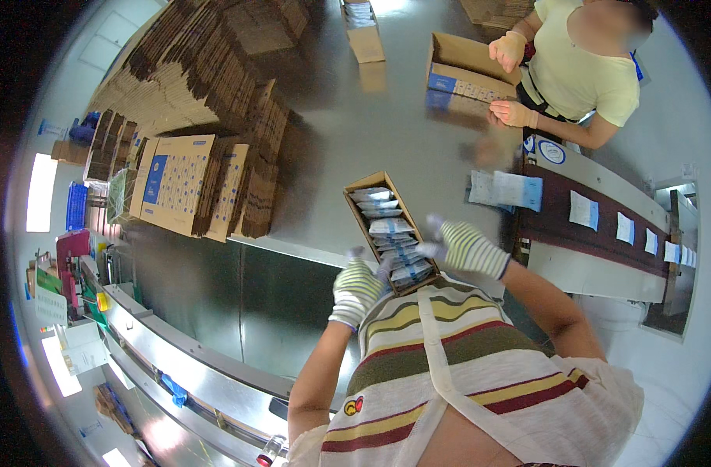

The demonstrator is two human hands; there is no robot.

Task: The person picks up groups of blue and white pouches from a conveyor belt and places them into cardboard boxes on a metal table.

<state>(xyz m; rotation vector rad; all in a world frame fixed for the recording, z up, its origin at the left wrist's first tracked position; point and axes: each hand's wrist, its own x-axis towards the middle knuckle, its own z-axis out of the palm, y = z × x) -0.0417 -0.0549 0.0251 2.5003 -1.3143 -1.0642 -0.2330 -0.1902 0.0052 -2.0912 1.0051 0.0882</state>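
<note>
A long narrow cardboard box (359, 226) stands open in front of me, packed with a row of silver-and-blue sachets (392, 226). Both my hands wear striped yellow-green and white gloves. My left hand (357, 289) is at the box's near left side, thumb and fingers apart, its fingertips at or very near the wall. To the right of the box is my right hand (471, 247), slightly blurred, with its fingers spread and the thumb by the box's right edge. No sachet shows in either hand.
Flattened cartons (176, 183) are stacked on the left of the metal table (332, 140). A second filled box (365, 43) stands far off. Across from me a gloved person (589, 66) works at an open carton (472, 66). Sachets lie along a dark conveyor belt (554, 222).
</note>
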